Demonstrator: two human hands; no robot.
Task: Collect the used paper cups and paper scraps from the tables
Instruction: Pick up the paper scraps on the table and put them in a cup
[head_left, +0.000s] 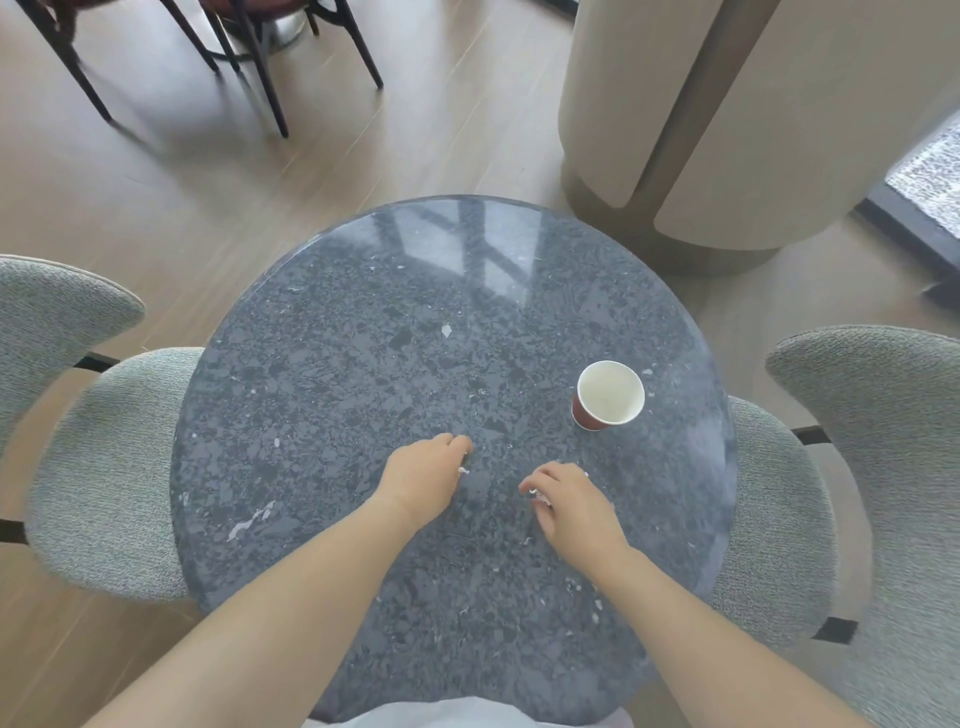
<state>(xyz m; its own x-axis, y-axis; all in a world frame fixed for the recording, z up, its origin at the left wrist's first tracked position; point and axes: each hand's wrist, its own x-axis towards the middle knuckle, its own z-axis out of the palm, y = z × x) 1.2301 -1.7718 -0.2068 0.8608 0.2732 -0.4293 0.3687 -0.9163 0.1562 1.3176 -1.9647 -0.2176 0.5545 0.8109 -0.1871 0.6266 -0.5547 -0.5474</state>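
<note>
Two hands rest at lower centre on the grey surface (322, 374): left hand (426, 480) and right hand (574, 501) each curl their fingers (535, 477) round white paper scraps (542, 500). Right of centre, a red paper cup (609, 396) stands upright, apart from both.

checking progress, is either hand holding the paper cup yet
No, the paper cup stands upright on the table, apart from the left hand and right hand.

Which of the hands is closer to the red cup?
The right hand: the red cup stands just beyond it, on the table's right side. The left hand is farther off, near the middle.
</note>
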